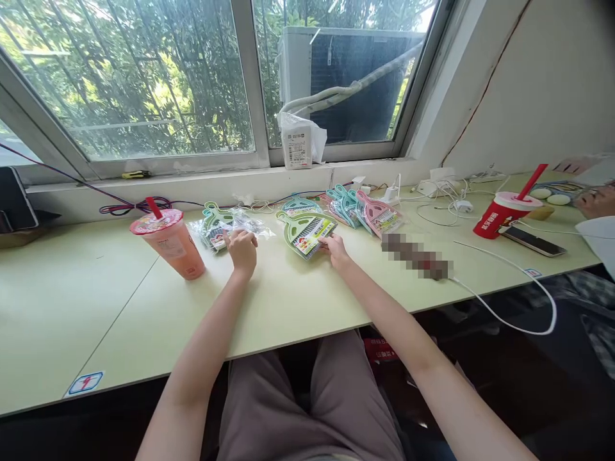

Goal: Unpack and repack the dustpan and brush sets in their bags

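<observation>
A light-green dustpan set (298, 232) with a yellow printed card is tilted over the table, its right corner pinched in my right hand (336, 250). My left hand (241, 253) is closed with curled fingers beside crinkled clear plastic wrapping (250, 221); whatever its fingers hold is hidden. Just behind that hand lies another green dustpan set (214, 221) in clear packaging. Farther back are a teal set (302, 203), several overlapping teal sets (344, 203) and a pink set (379, 214).
An orange drink cup (170, 243) stands left of my left hand. To the right are a blurred-out object (416, 256), a white cable (504, 320), a red cup (502, 214) and a phone (533, 241). Another person's hand (596, 202) shows at the right edge. Chargers (391, 194) lie by the windowsill.
</observation>
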Available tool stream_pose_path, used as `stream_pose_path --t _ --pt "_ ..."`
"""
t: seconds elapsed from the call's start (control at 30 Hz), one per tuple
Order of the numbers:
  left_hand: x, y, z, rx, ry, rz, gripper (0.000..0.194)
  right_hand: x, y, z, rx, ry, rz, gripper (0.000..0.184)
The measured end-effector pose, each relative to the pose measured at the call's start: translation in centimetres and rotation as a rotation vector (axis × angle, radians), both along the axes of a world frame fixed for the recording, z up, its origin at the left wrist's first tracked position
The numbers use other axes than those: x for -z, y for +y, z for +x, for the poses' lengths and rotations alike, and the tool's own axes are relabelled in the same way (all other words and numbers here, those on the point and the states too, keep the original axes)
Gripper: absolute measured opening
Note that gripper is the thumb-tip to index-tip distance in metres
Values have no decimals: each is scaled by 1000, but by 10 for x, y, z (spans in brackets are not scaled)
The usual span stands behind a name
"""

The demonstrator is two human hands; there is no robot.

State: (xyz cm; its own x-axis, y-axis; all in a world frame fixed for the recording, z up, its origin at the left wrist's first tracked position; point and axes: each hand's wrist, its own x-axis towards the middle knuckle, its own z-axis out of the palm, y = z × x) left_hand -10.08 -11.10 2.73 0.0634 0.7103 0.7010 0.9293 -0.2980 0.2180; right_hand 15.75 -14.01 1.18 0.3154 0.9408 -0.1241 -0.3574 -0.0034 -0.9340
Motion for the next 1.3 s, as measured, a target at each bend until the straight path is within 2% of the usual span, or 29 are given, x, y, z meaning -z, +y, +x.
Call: stream_pose_path --t 0.17,0.27,0.37,0.47,0.53,0.63,0.8,0.93,1.07,1.17,1.23,1.3 --pt "0 2 -4 -103 75 3 33 2 1 0 13 8 -6 18" --pt "6 3 4 25 186 -24 32 2 1 0 13 12 -16 18" --pt "17 3 16 195 333 -118 47 2 1 -1 11 9 -19 17" --pt "23 4 21 261 445 -199 44 1 1 -1 19 2 -23 17" --pt "21 4 19 276 486 -216 41 1 1 -1 29 11 -22 19" --pt "13 2 13 297 423 -148 39 1 2 1 46 48 -10 18" --pt "-2 -5 6 238 53 144 31 0 5 12 104 141 46 18" --pt "-7 -5 -6 107 -126 148 34 -1 6 17 125 194 43 21" --pt "-11 -3 -21 8 -123 141 38 -1 5 15 104 161 -8 19" --pt "-14 -5 -15 -19 -81 111 39 -1 4 14 117 141 -46 17" --pt "-13 -8 0 81 3 10 37 -1 4 15 124 140 -68 17" --pt "-7 -13 18 238 144 -116 34 0 5 16 125 136 -84 18"
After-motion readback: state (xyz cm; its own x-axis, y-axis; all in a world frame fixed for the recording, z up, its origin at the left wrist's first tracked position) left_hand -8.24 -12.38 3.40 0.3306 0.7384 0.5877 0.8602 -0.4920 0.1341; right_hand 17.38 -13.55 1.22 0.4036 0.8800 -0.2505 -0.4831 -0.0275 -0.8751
